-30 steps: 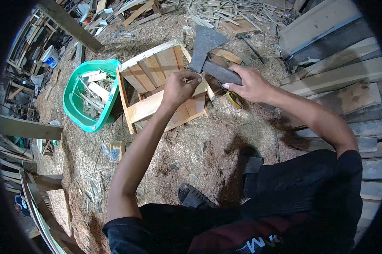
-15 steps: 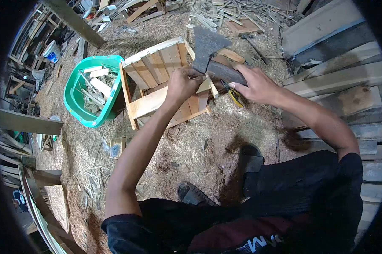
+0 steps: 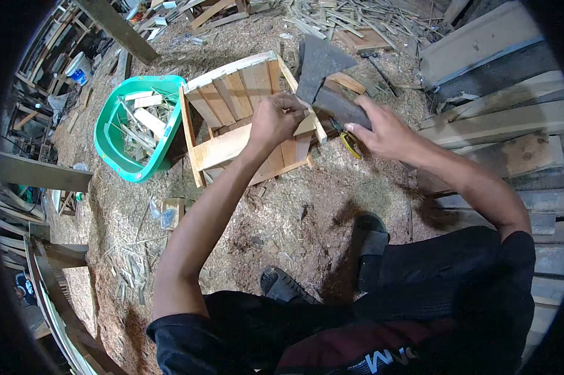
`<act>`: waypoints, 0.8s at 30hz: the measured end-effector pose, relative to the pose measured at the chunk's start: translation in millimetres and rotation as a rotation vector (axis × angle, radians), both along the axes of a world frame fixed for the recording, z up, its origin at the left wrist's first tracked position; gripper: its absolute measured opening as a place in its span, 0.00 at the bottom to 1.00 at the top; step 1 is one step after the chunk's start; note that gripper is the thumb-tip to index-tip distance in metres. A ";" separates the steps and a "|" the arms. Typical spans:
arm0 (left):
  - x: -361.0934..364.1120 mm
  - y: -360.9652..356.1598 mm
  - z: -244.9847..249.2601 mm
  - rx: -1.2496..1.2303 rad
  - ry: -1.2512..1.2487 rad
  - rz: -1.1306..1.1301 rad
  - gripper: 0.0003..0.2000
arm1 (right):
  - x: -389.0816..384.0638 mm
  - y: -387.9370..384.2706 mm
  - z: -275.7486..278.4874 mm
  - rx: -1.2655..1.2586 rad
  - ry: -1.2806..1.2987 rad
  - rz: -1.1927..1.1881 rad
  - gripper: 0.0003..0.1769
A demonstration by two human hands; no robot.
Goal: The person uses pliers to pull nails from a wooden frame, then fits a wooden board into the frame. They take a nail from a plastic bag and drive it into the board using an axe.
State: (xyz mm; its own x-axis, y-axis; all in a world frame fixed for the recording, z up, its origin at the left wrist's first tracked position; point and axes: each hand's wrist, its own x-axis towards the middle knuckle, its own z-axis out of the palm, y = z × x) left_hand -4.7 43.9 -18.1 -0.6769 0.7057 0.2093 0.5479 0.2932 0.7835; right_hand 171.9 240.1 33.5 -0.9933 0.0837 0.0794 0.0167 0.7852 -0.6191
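In the head view my right hand [image 3: 382, 130] is closed round the handle of an axe [image 3: 324, 65]. Its broad dark blade points away from me, above the end of a slatted wooden crate [image 3: 229, 150]. Close to the axe head, my left hand [image 3: 276, 122] has its fingers pinched together over the crate's upper right edge. Whatever sits between those fingertips is too small or hidden to name. Yellow-handled pliers [image 3: 349, 145] show just below the axe handle, beside the crate.
A green plastic tub [image 3: 102, 147] with wood scraps stands left of the crate. Stacked planks [image 3: 500, 119] line the right side. A wooden post [image 3: 119, 34] rises at upper left. Shavings cover the floor, and a small wooden block [image 3: 174, 212] lies there.
The axe head has moved slightly right and up, away from my left fingertips. My left hand stays pinched at the crate's edge. The view has shifted a little.
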 end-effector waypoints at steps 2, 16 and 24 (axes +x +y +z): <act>-0.8 1.0 -7.3 0.036 0.035 -0.002 0.09 | -0.5 1.0 6.5 0.031 0.006 -0.012 0.22; 2.4 1.2 0.1 -0.011 -0.025 -0.001 0.10 | 6.4 -0.8 15.5 0.119 0.027 0.063 0.21; 7.1 0.1 10.5 -0.036 -0.050 0.012 0.08 | 7.6 -4.9 25.2 0.102 0.006 0.024 0.22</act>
